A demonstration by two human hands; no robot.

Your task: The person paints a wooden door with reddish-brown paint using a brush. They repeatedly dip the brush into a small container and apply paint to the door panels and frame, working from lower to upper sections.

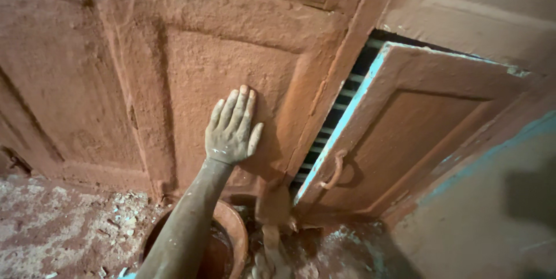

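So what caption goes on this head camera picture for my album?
A mud-coated left hand presses flat on a reddish plastered door panel, above a round clay bowl on the floor.

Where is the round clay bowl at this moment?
In the head view, the clay bowl sits on the floor at the bottom centre, below the mud-coated door panel, partly hidden by the forearm of the left hand.

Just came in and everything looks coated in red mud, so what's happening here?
A person's left hand, smeared with pale mud, lies flat with fingers spread on a panelled door coated in reddish-brown plaster. Below the forearm stands a round clay bowl holding dark wet mix. To the right, a small shutter with a blue edge and a curved handle hangs ajar, coated the same way. The right hand is out of sight.
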